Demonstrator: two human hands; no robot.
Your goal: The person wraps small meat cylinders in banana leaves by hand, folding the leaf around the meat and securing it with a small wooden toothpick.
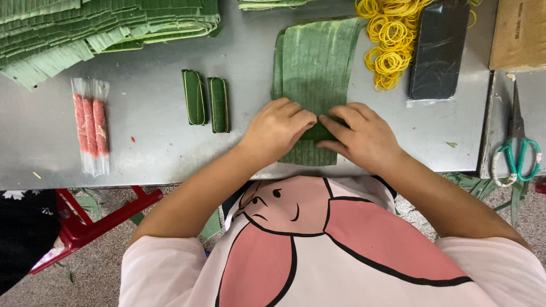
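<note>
Both hands | left hand (277,128), right hand (362,135) | pressing ribbed green leaf strip (314,62), flat

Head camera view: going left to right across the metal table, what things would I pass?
Clear packets of pink sausage sticks → two small leaf-wrapped bundles → left hand → right hand, both pressing on a strip of banana leaf → yellow rubber bands → black packet → green-handled scissors.
</note>
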